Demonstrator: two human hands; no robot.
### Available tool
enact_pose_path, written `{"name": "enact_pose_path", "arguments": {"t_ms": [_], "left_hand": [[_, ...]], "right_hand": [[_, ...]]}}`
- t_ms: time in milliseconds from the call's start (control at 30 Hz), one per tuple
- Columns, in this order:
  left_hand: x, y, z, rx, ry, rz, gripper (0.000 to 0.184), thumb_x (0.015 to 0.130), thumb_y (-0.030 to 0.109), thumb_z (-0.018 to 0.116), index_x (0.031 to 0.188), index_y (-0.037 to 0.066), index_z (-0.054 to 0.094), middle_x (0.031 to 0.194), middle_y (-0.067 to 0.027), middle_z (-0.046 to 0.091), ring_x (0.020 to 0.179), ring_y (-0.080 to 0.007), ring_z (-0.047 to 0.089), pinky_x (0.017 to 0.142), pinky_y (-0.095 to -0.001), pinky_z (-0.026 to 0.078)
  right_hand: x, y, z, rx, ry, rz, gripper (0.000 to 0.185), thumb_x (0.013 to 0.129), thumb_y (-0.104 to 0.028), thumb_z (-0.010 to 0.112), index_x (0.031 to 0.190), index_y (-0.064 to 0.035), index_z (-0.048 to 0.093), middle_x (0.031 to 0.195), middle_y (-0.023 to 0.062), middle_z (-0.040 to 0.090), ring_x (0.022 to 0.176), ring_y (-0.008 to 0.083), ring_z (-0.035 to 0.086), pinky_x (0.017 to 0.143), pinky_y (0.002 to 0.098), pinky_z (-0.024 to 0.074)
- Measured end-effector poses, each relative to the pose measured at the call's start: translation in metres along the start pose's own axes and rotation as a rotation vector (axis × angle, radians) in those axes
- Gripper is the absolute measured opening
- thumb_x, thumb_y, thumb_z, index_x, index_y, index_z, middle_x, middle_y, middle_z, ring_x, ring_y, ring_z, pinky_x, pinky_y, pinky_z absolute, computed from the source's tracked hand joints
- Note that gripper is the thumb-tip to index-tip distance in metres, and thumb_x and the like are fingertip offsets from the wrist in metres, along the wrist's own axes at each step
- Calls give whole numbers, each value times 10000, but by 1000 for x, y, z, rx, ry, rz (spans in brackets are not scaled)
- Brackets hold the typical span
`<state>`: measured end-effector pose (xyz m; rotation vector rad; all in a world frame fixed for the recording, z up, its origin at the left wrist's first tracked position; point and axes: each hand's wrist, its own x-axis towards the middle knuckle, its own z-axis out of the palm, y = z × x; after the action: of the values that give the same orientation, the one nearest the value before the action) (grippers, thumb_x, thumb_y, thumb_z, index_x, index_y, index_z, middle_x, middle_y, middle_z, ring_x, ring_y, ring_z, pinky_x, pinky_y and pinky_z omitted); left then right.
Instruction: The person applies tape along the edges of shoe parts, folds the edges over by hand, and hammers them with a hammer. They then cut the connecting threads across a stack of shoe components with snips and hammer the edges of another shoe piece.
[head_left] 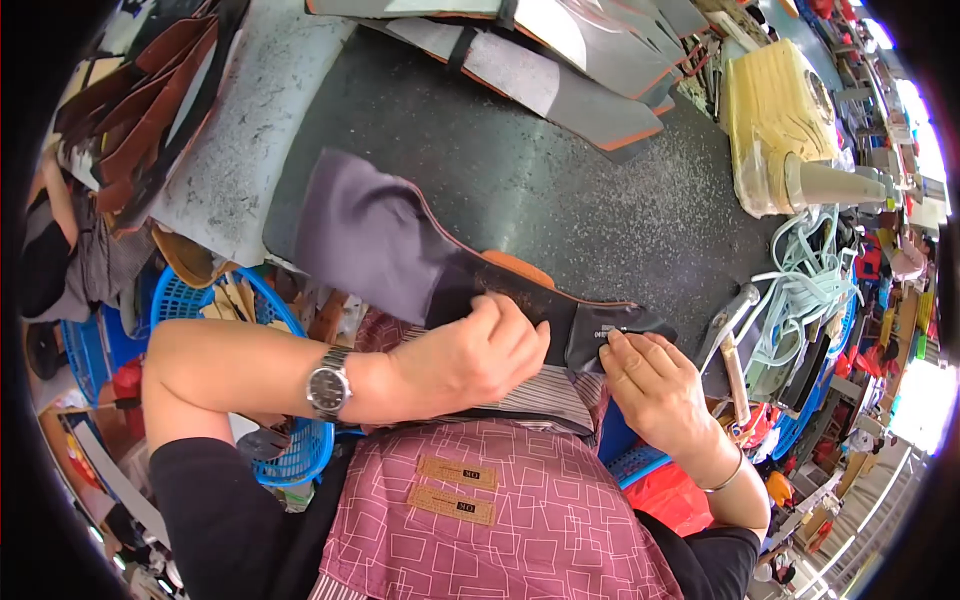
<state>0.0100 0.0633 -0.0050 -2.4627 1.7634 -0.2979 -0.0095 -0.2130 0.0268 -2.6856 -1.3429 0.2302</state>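
A dark leather boot upper (375, 240) with an orange-brown edge lies across the near edge of the black worktop. Its wide purplish end spreads to the left and its narrow black end, with small white print, points right. My left hand (475, 350), a watch on its wrist, is closed with curled fingers at the middle of the upper; thumb and fingertips pinch at its surface. My right hand (655, 385) grips the narrow end, fingertips pressed beside the white print. Behind the upper's edge shows a rounded orange-brown piece (518, 267).
Grey leather pieces (510, 75) with orange edges lie at the back. Reddish-brown pieces (150, 105) are at the left. A yellowish block (775, 100) stands at the right, above pale tangled straps (805, 275). Blue baskets (300, 450) sit below the worktop (400, 110).
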Motion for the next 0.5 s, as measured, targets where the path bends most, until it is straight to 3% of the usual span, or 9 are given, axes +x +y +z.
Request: {"name": "enact_pose_path", "arguments": {"t_ms": [167,200,233,300,367,400,433,467,500], "left_hand": [[-8,2,4,-57,82,-40,487,815,194,543,1215,-75,613,950,-97,602,847,-221,554,745,-303,443],[-11,2,4,-88,117,-61,494,798,203,555,1205,-69,621,903,-71,594,836,-203,545,739,-300,430],[-12,3,7,-102,113,-48,487,796,208,556,1191,-68,628,877,-58,584,827,-193,542,733,-296,425],[-22,-5,7,-102,159,-43,463,793,212,560,1156,-65,636,835,-33,562,801,-175,537,714,-286,416],[-35,-33,0,-47,257,-102,409,801,211,569,1108,-52,632,811,-20,543,740,-158,535,653,-276,415],[-48,-57,-7,102,321,-199,370,811,206,587,1082,-44,626,762,-14,521,676,-156,528,575,-282,411],[-62,-89,-34,141,270,-336,334,808,181,618,1068,-29,630,704,-15,484,623,-161,510,516,-302,401],[-79,-122,-41,445,451,-467,304,780,150,647,1049,7,635,654,-26,447,578,-176,490,494,-313,389],[-101,-151,-64,627,356,-586,282,780,111,631,1053,42,640,662,-44,437,603,-204,498,508,-340,402]], "right_hand": [[4,1,-9,38,-91,57,318,738,-120,649,1013,36,608,1216,204,592,1136,358,568,911,436,503],[-4,1,-8,-3,-93,25,316,746,-129,665,1004,44,607,1181,219,609,1077,364,597,874,426,519],[-9,3,-7,-62,-64,-7,292,768,-146,679,983,38,607,1029,192,662,897,319,647,767,412,531],[-9,2,-29,-17,-325,197,232,795,-163,687,940,5,620,866,126,675,715,277,634,660,398,504],[-4,15,-32,22,17,217,201,770,-141,720,918,-42,627,698,95,626,614,286,595,596,403,450],[5,14,-40,-5,136,233,186,752,-102,726,897,-38,630,733,114,634,643,292,604,603,390,455],[10,18,-46,21,160,227,196,756,-98,727,914,-36,630,766,106,646,657,291,611,616,388,465],[17,21,-49,49,188,226,207,760,-95,727,931,-33,629,799,98,658,671,290,617,629,385,474],[28,23,-52,76,171,222,209,759,-85,726,935,-28,628,828,103,658,706,293,625,641,388,481]]}}
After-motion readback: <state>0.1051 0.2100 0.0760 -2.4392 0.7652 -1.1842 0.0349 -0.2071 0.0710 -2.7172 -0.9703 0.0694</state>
